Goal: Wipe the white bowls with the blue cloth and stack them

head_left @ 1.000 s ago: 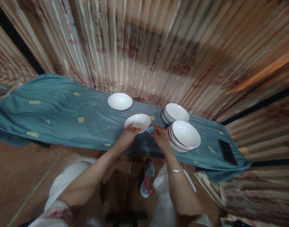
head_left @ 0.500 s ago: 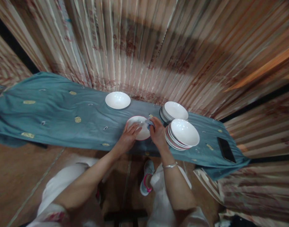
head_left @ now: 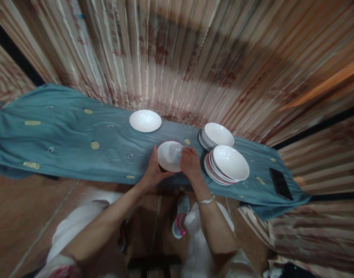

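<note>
Red-rimmed bowl (head_left: 169,156), centre counter (head_left: 113,164): looks like inside-wipe in hand. Left hand (head_left: 154,170) fingers clamped at its 7–9 o'clock side; right hand (head_left: 191,164) fingers bunched on blurry bluish cloth (head_left: 178,156) at 3. Next calls for steady left hold. Glossy white bowl (head_left: 145,121) at 11, stacked dishes (head_left: 219,134) at 2. Counter cover: wrinkled fabric.
</note>
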{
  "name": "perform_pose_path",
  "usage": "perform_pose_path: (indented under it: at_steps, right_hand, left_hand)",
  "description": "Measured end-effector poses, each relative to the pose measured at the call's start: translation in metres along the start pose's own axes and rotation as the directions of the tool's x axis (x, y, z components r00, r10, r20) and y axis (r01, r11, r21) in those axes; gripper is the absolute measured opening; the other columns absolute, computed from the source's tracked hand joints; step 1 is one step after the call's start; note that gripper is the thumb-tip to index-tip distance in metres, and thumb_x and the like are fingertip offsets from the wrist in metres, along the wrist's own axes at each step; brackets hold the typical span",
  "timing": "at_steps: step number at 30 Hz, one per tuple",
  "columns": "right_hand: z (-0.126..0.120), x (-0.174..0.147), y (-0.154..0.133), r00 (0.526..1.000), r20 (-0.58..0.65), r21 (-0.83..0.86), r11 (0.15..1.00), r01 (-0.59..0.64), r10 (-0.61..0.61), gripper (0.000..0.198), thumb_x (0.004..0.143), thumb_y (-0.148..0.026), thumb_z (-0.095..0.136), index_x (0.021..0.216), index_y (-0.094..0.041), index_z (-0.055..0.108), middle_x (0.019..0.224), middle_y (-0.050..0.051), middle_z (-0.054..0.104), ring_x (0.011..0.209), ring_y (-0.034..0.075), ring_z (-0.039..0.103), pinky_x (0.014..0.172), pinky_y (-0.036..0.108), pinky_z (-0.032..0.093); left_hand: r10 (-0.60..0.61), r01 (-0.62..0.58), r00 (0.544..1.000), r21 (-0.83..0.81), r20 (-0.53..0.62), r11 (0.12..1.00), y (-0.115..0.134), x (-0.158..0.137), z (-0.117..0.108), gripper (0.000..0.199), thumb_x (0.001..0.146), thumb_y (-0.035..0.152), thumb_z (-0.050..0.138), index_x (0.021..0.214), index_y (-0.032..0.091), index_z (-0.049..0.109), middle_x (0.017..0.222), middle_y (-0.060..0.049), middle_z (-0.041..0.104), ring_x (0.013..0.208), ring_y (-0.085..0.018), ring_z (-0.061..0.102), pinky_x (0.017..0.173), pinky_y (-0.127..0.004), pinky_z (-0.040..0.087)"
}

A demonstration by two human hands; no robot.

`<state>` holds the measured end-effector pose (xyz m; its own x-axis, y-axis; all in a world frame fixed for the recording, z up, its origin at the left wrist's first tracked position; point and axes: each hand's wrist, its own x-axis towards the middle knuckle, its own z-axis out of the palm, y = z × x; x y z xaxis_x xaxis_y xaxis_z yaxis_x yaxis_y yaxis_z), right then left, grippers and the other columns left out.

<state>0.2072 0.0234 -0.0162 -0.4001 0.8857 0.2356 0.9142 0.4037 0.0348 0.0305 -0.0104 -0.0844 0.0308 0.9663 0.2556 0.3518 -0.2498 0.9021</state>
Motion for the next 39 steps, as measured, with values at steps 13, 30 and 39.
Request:
perform_pose_path:
  at_steps: [13, 30, 39]
  right_hand:
    - [0.017, 0.025, -0.007, 0.976, -0.030, 0.415, 0.891, -0.185, 0.217, 0.035, 0.092, -0.012, 0.048, 0.125, -0.011, 0.061, 0.138, 0.020, 0.058, 0.133, 0.028, 0.051, 0.115, 0.047, 0.038]
    - [0.012, 0.037, -0.021, 0.980, 0.109, 0.742, 0.669, 0.030, -0.164, 0.048, 0.092, -0.017, 0.054, 0.140, -0.015, 0.056, 0.156, 0.013, 0.044, 0.146, 0.020, 0.040, 0.122, 0.038, 0.030]
    - [-0.011, 0.033, -0.010, 0.925, 0.218, 0.866, 0.499, -0.036, -0.312, 0.023, 0.083, -0.020, 0.064, 0.101, -0.021, 0.078, 0.115, 0.004, 0.076, 0.110, 0.020, 0.068, 0.101, 0.034, 0.050]
  left_hand:
    - [-0.109, 0.114, 0.992, -0.072, 0.062, 0.991, 0.012, 0.002, -0.006, 0.135, 0.056, 0.041, 0.091, 0.158, 0.017, 0.006, 0.163, -0.023, 0.025, 0.151, -0.035, 0.027, 0.123, -0.051, 0.022]
    - [-0.076, 0.080, 0.996, -0.109, 0.041, 0.991, 0.025, 0.003, -0.009, 0.118, 0.063, 0.037, 0.087, 0.157, 0.016, 0.018, 0.159, -0.020, 0.037, 0.147, -0.032, 0.036, 0.121, -0.048, 0.031]
    - [-0.178, 0.192, 0.980, -0.175, 0.089, 0.966, 0.023, 0.003, -0.010, 0.125, 0.061, 0.034, 0.089, 0.159, 0.020, 0.012, 0.155, -0.018, 0.045, 0.142, -0.031, 0.045, 0.118, -0.048, 0.035]
